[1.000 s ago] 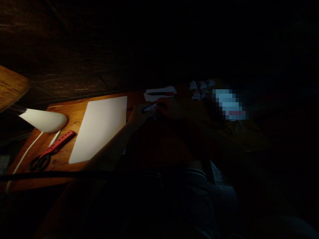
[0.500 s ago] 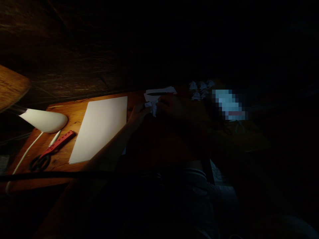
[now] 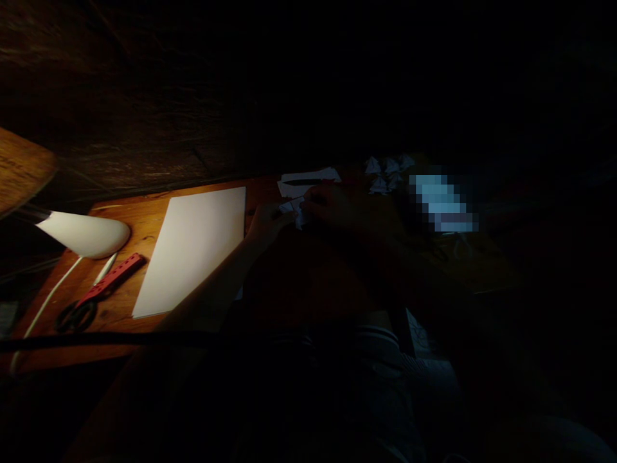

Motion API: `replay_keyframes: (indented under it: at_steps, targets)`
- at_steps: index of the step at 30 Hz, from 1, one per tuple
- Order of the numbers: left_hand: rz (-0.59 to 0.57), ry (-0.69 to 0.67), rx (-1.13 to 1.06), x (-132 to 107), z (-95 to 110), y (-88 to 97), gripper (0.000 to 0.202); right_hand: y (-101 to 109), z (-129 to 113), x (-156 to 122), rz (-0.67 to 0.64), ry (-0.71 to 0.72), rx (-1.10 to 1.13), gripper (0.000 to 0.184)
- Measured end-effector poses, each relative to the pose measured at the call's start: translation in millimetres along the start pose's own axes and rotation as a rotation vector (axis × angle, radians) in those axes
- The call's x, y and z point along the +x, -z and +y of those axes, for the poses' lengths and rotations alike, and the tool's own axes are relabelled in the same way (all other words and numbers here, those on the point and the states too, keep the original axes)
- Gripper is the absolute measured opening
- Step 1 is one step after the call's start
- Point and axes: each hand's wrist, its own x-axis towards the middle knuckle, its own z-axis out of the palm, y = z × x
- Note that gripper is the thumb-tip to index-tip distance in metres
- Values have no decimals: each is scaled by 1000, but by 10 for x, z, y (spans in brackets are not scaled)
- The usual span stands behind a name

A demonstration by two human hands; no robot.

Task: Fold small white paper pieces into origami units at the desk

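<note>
The left grip (image 3: pixel 265 220) and right grip (image 3: pixel 332 204), together at a small folded paper (image 3: pixel 292 205), block the middle; the bare, dark counter (image 3: pixel 313 276) before them leaves a way in from the near edge. White sheets (image 3: pixel 197 241) lie under the left forearm (image 3: pixel 219 289); scissors (image 3: pixel 113 280) and a lamp (image 3: pixel 91 235) crowd further left. Papers (image 3: pixel 294 190) sit just beyond the grips, clustered folded shapes (image 3: pixel 380 185) to the far right.
</note>
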Motion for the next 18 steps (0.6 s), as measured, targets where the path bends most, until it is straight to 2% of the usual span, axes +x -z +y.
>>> replay_keyframes:
  at_steps: [8,18]
  targets:
    - [0,2,63,18,29,13,35,27,-12,8,-20,-41,50,15]
    - [-21,2,155,-73,280,-13,37,53,35,30,10,2,68,15]
